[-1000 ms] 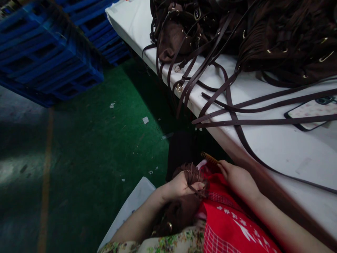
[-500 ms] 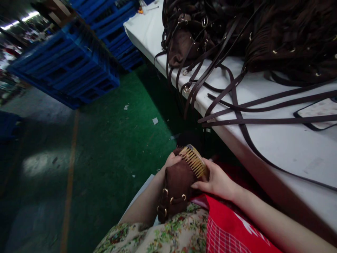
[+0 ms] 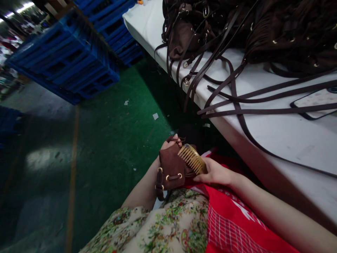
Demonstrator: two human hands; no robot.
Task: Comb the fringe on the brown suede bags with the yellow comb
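A small brown suede bag [image 3: 172,163] with gold eyelets and a strap lies over my lap. My left hand [image 3: 171,142] is closed at the bag's far end, gripping it, with thin brown fringe strands showing by the fingers. In my right hand [image 3: 212,172] is a yellowish wide-toothed comb [image 3: 193,158], its teeth pointing left and down toward the bag. The comb lies over the bag's right side; whether its teeth touch the suede I cannot tell.
To the right stands a white table [image 3: 286,140] with a heap of dark brown bags [image 3: 289,38], long straps [image 3: 252,110] hanging over its edge and a phone [image 3: 316,103]. Blue pallets [image 3: 65,59] are stacked at the left on the green floor [image 3: 110,140], among paper scraps.
My left hand and the bag have moved slightly up and left, and the bag is turned a little. The comb's teeth have shifted slightly left. The fringe strands by the left fingers show more clearly.
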